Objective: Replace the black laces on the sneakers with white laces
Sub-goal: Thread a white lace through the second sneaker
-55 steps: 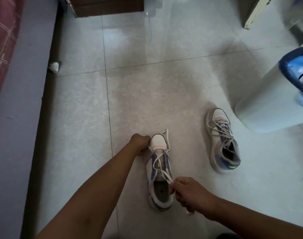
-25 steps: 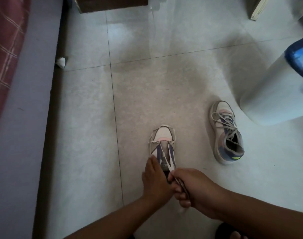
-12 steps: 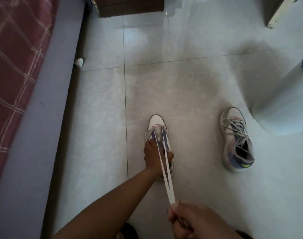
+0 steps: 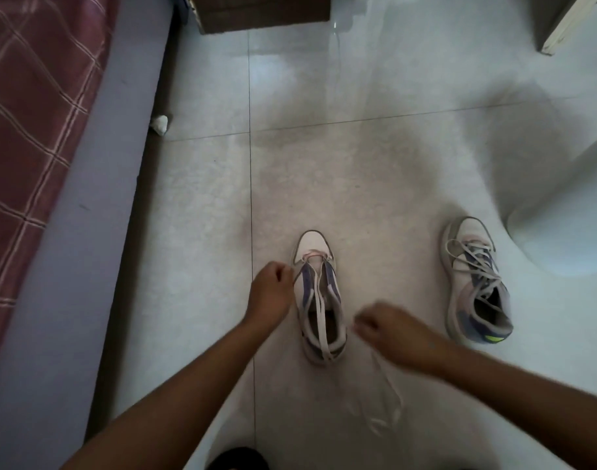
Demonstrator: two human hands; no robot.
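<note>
Sneaker point(image 4: 319, 300) on the floor, white lace point(image 4: 321, 313) through its lowest holes only; left hand point(image 4: 271, 293) pinches one strand, right hand point(image 4: 388, 329) is curled around a blurred strand. Second sneaker point(image 4: 475, 283) looks fully laced.

both forearms bare to the frame edge, no sleeves, watch or rings visible. left hand point(image 4: 271, 293) and right hand point(image 4: 390, 330) ungloved. right hand motion-blurred; fine detail not readable.
</note>
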